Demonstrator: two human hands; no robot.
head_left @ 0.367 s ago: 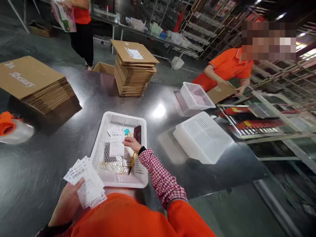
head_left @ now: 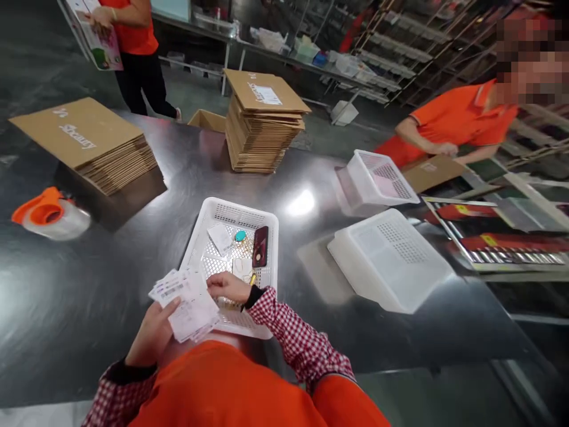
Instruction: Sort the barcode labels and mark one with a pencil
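My left hand [head_left: 155, 329] is closed on a fanned stack of white printed slips [head_left: 189, 311], its thumb lying across them. At the stack's right edge, my right hand [head_left: 229, 287] pinches the border of a slip; whether that one is separate from the rest I cannot tell. Both are over the near part of a white perforated basket [head_left: 274, 255]. Inside the basket lie a dark phone [head_left: 260, 246], a teal oval item [head_left: 240, 236], a white slip [head_left: 219, 238] and a white card [head_left: 242, 268]. A yellow pen [head_left: 253, 279] is mostly hidden by my right hand.
Two stacks of flat cardboard boxes [head_left: 262, 142] stand at the back and left on the metal table. A tape dispenser [head_left: 48, 214] sits at left. To the right are an upturned white basket [head_left: 391, 261] and another basket [head_left: 382, 181]. A co-worker [head_left: 462, 127] handles cardboard beyond.
My right hand has brought a slip from above the basket toward the stack in my left hand. The stack has moved right, over the basket's edge. The view has shifted left.
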